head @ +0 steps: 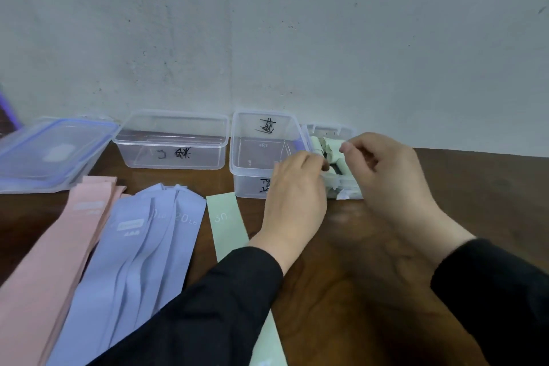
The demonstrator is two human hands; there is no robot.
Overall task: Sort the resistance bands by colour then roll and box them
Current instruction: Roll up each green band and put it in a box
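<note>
**A:** What do you see from the head camera?

**B:** I see a dark brown wooden desk [371,276] against a pale plaster wall. Along the desk's far edge stand three clear plastic boxes. My left hand [292,199] and right hand [389,175] are both at the rightmost small clear box [332,131], which holds rolled pale green elastic bands [334,147]. The fingers of both hands are curled in, seemingly pinching a roll, though my knuckles hide the actual contact.

**A:** Where are the other bands?

**B:** They lie flat toward the desk's left and near edges: a pile of pink fabric bands [53,252], a pile of lilac-blue fabric bands [139,252], and one flat pale green band [227,226] running under my left sleeve.

**A:** How will they handle?

**B:** I judge them light, soft and floppy, apt to spring open once rolled. I would hold a roll across its width, thumb on the loose end.

**A:** Is there room to move?

**B:** The desk's right side is bare wood. The middle clear box [261,154] touches the small one, so there is little space between them. A wider clear box [172,142] and stacked blue-rimmed lids [50,151] sit further left.
</note>
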